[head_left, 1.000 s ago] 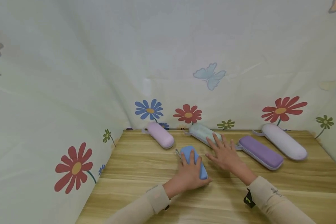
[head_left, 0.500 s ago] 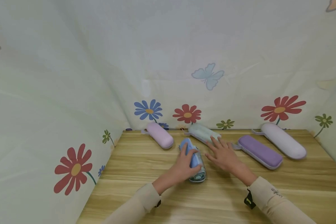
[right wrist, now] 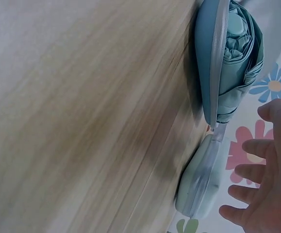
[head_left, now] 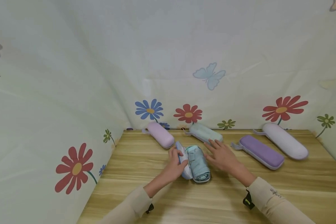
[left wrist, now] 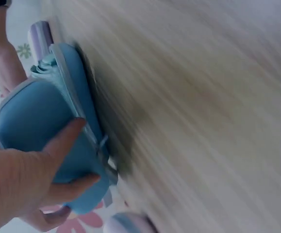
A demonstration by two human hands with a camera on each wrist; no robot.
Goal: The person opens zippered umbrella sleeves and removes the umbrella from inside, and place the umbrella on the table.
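Observation:
In the head view a small blue zip case (head_left: 187, 175) lies unzipped on the wooden table, its lid tipped up toward the left. A folded teal umbrella (head_left: 199, 165) fills its lower shell, the bunched cloth and rib ends showing in the right wrist view. My left hand (head_left: 173, 163) grips the lid, thumb and fingers bent over it. My right hand (head_left: 221, 157) is just right of the case, fingers extended and spread, holding nothing. Beyond its fingertips lies a mint green case (head_left: 204, 132), closed.
A pink case (head_left: 161, 135) lies at the back left. To the right are a purple case (head_left: 260, 152) and a pale lilac case (head_left: 285, 141), both closed with strap loops. A flower-printed curtain (head_left: 168, 62) rises behind the table's (head_left: 128, 174) back edge and along its sides.
The left hand has lifted the blue case's lid and swung it over to the left, uncovering the umbrella. The right hand has moved only slightly.

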